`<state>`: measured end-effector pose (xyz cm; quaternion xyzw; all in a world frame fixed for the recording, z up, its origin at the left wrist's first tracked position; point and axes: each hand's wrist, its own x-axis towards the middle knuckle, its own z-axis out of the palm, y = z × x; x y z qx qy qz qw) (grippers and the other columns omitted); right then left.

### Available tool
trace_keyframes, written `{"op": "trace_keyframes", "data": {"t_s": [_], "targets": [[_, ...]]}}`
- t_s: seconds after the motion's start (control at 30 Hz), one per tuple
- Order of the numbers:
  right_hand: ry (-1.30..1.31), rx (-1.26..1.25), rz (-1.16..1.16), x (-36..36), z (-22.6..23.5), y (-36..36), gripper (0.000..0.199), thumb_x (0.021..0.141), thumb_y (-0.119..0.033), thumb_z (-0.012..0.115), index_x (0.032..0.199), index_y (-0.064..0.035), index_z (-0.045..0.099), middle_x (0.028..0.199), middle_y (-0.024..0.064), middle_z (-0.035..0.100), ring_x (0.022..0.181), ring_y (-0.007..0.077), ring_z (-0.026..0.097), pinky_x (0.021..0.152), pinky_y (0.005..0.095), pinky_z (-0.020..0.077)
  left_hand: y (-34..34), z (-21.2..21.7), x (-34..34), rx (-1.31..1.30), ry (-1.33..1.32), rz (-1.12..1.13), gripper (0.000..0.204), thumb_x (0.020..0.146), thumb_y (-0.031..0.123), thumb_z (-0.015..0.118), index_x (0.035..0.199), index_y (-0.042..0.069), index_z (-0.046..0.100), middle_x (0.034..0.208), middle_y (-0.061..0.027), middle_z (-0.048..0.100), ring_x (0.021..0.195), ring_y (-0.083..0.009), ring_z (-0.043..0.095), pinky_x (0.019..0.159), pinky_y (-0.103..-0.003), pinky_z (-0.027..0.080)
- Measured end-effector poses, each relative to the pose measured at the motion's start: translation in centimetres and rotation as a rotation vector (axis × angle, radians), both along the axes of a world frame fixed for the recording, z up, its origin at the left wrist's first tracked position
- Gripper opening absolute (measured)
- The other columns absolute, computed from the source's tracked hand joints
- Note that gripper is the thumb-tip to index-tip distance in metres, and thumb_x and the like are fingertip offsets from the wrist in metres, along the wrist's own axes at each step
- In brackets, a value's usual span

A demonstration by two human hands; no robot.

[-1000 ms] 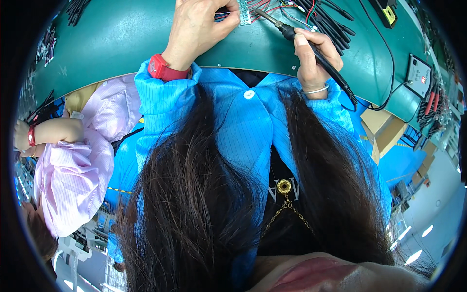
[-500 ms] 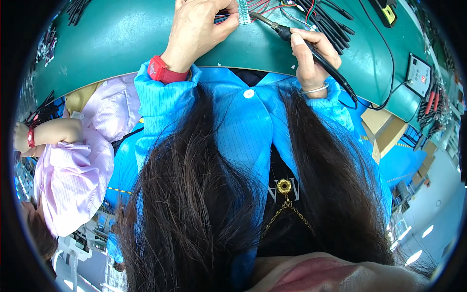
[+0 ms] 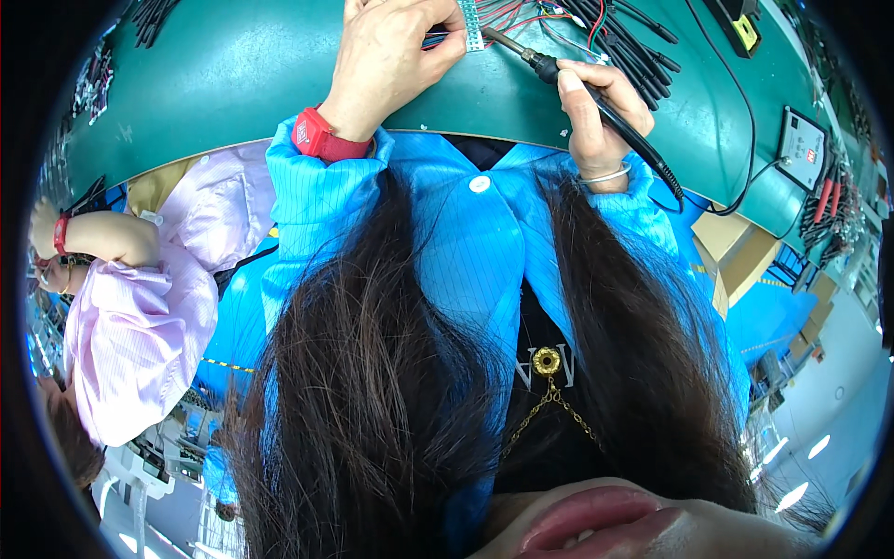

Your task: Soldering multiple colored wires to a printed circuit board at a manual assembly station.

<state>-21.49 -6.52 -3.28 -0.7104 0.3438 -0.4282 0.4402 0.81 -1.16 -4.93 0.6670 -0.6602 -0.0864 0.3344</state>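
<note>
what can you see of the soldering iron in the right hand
The soldering iron is a slim black pen-shaped tool with a metal tip, held like a pen in the right hand. Its tip points left toward a narrow white strip pinched by the left hand; whether they touch is unclear. A black cord trails from its rear past the wrist, above the green mat.

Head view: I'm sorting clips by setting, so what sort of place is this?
Likely an electronics assembly bench: the right hand holds a soldering iron at a small strip board on a green mat.
</note>
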Motion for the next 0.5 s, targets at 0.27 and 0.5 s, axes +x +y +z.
{"op": "trace_keyframes", "data": {"t_s": [0.27, 0.5], "targets": [[0.006, -0.02, 0.001, -0.22, -0.19, 0.25, 0.013, 0.08, -0.006, 0.07, 0.09, 0.0014, 0.072, 0.073, 0.0063, 0.068, 0.056, 0.0107, 0.055, 0.053, 0.02, 0.044, 0.3, 0.48, -0.47, 0.077, 0.025, 0.017, 0.007, 0.074, 0.014, 0.067, 0.077, 0.009, 0.062, 0.087, -0.0021, 0.063, 0.082, -0.0229, 0.056, 0.086, -0.035, 0.037], [0.058, -0.056, 0.005, -0.4, -0.21, 0.66, 0.014, 0.081, -0.007, 0.067, 0.091, 0.0017, 0.071, 0.075, 0.0066, 0.069, 0.057, 0.0101, 0.055, 0.055, 0.0206, 0.045, 0.57, 0.2, -0.94, 0.046, -0.011, 0.036, 0.007, 0.075, 0.015, 0.067, 0.077, 0.009, 0.063, 0.087, -0.002, 0.062, 0.083, -0.0232, 0.056, 0.086, -0.035, 0.037]]}}
